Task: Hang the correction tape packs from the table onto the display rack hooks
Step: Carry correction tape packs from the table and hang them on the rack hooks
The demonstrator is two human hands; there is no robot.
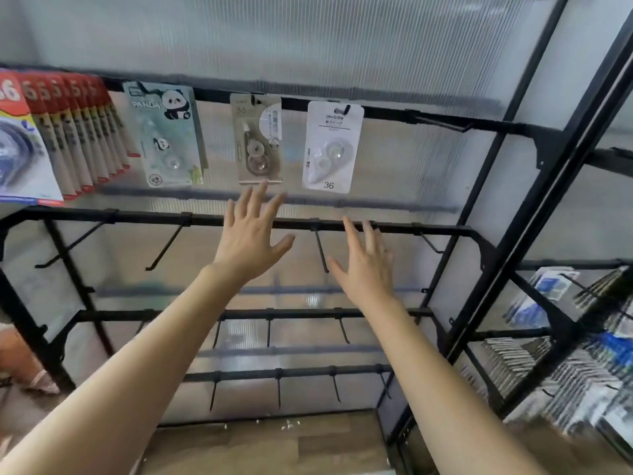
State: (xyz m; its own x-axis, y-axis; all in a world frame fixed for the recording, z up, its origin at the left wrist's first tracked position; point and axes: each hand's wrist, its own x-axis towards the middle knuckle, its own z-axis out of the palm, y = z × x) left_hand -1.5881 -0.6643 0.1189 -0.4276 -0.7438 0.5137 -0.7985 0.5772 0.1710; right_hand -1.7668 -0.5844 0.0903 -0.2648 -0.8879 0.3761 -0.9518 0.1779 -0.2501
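Fingers spread, left hand just below beige pack edge, bare hooks beneath

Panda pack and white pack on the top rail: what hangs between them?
A single beige correction tape pack hangs there, seen in the head view.

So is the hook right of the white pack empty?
Empty. The hook beside the white pack sticks out bare, nothing hanging on it.

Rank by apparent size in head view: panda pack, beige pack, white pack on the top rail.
1. panda pack, clearly largest.
2. white pack and beige pack look about alike; white seems slightly wider, too close to rank.
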